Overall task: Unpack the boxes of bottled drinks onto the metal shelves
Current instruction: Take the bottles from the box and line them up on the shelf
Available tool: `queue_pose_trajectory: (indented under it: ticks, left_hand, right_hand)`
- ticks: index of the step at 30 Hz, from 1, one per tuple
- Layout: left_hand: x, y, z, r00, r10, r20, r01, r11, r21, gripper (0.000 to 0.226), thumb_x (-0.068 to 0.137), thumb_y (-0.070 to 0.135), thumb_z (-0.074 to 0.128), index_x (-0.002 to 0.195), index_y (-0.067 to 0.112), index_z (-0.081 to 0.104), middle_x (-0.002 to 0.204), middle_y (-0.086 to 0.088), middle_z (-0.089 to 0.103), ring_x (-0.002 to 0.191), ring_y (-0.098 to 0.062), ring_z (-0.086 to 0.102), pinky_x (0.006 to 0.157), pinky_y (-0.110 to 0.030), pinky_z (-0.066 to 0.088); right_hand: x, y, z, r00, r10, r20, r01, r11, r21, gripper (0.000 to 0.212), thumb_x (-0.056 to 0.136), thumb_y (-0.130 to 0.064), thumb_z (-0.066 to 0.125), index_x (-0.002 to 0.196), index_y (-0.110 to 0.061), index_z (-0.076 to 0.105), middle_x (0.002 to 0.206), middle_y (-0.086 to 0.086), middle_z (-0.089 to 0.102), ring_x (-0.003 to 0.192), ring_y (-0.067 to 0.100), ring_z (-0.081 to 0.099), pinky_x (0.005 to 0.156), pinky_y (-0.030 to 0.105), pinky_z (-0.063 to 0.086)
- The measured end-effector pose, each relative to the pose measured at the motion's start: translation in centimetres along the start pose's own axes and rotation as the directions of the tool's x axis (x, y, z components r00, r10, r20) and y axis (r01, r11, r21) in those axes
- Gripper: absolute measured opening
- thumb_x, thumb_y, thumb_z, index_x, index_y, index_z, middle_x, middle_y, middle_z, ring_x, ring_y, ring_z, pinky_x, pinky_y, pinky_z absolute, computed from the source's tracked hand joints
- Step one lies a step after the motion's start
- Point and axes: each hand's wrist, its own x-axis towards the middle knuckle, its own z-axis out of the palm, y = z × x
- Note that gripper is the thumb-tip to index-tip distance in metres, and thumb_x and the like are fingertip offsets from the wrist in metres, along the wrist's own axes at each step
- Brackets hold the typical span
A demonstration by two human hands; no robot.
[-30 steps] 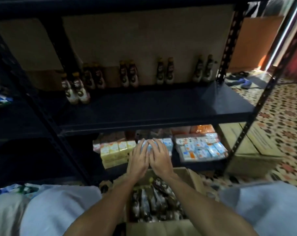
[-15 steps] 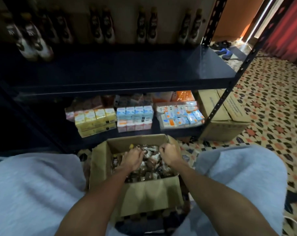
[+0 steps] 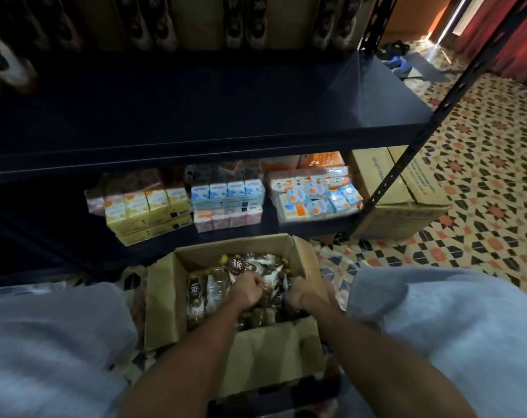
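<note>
Now curled, left hand and right hand, each round bottles just beneath the fingers. Lying flat, caps beyond the knuckles, toward the shelf.

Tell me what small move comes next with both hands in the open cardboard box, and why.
Probably lift straight up: the left hand and right hand each appear to grip brown plastic bottles inside the open cardboard box, and the dark metal shelf above has bare space in front.

Open box, near, on floor: bottles inside. Upper shelf beyond: bottle row at far edge. Lower shelf: carton packs; closed box to its right
</note>
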Motion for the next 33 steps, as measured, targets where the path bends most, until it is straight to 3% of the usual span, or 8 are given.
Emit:
queue_pose_trajectory:
  ticks: [4,8,11,14,19,24,28,33]
  left_hand:
    - [2.4,-0.1,1.8,1.000,-0.007,0.005,0.007,0.997,0.074,0.025,0.094,0.030,0.060,0.117,0.022,0.063,0.112,-0.005,0.066,0.102,-0.024,0.063,0.085,-0.035,0.053]
    - [5.1,-0.6,3.7,0.999,0.009,0.034,-0.016,0.971,0.237,0.057,0.094,0.037,0.059,0.146,0.022,0.039,0.143,-0.009,0.044,0.126,-0.032,0.050,0.103,-0.046,0.043]
    - [6.9,-1.1,5.3,0.996,0.023,0.085,-0.049,0.950,0.308,0.075,0.089,0.035,0.066,0.151,0.022,0.027,0.155,-0.008,0.032,0.137,-0.032,0.039,0.110,-0.056,0.035]
    - [7.8,-1.7,6.7,0.996,0.017,0.091,-0.045,0.951,0.306,0.082,0.085,0.034,0.071,0.151,0.023,0.023,0.155,-0.008,0.030,0.139,-0.033,0.037,0.107,-0.058,0.038]
    - [8.3,-1.5,6.4,0.997,-0.018,0.073,0.006,0.986,0.164,0.076,0.080,0.020,0.074,0.145,0.019,0.035,0.138,-0.012,0.054,0.123,-0.031,0.054,0.098,-0.042,0.048]
    - [8.3,-2.0,2.6,0.954,-0.117,0.277,0.115,0.993,0.023,0.075,0.078,0.023,0.078,0.144,0.011,0.044,0.132,-0.011,0.059,0.113,-0.027,0.060,0.087,-0.027,0.047]
    - [6.8,-4.1,1.2,0.910,-0.199,0.365,0.251,0.963,-0.099,0.045,0.072,0.033,0.079,0.109,0.011,0.068,0.103,-0.008,0.073,0.087,-0.021,0.069,0.080,-0.034,0.058]
    - [4.0,-5.3,1.2,0.892,-0.210,0.400,0.340,0.895,-0.290,0.013,0.083,0.020,0.071,0.091,0.010,0.068,0.089,-0.012,0.070,0.072,-0.021,0.063,0.070,-0.032,0.050]
  right_hand:
    - [4.3,-0.2,4.1,0.998,0.027,0.050,-0.028,0.999,0.018,0.047,0.104,-0.023,0.041,0.148,-0.007,0.042,0.138,0.015,0.057,0.126,0.030,0.057,0.102,0.037,0.046]
    - [6.2,-0.5,5.8,0.990,0.138,-0.023,-0.136,0.988,0.067,0.039,0.102,-0.018,0.047,0.138,-0.008,0.051,0.131,0.016,0.061,0.120,0.033,0.061,0.097,0.041,0.050]
    - [7.2,-0.9,6.1,0.988,0.111,-0.107,-0.112,0.994,0.001,0.038,0.102,-0.011,0.046,0.140,-0.014,0.049,0.128,0.011,0.062,0.115,0.027,0.065,0.089,0.038,0.056]
    - [8.5,-1.1,6.0,0.994,0.052,-0.095,-0.063,0.991,-0.117,0.031,0.102,-0.006,0.046,0.132,-0.010,0.056,0.128,0.012,0.062,0.114,0.025,0.065,0.089,0.036,0.057]
    - [8.9,-0.8,6.8,0.992,0.027,-0.123,-0.052,0.977,-0.207,0.044,0.104,-0.006,0.042,0.148,-0.008,0.042,0.133,0.015,0.058,0.117,0.024,0.062,0.090,0.033,0.054]
    - [8.6,-1.1,6.7,0.985,0.107,-0.137,-0.119,0.990,-0.081,0.036,0.101,-0.013,0.051,0.136,-0.006,0.049,0.131,0.013,0.059,0.116,0.024,0.063,0.089,0.032,0.054]
    - [7.8,-1.6,5.9,0.988,0.146,-0.046,-0.144,0.989,0.031,0.039,0.100,-0.016,0.055,0.136,-0.002,0.049,0.135,0.021,0.053,0.121,0.033,0.060,0.098,0.039,0.053]
    - [7.7,-1.1,4.6,0.975,0.168,0.143,-0.202,0.942,0.267,0.046,0.085,-0.018,0.078,0.123,0.000,0.060,0.123,0.016,0.064,0.109,0.030,0.065,0.086,0.032,0.056]
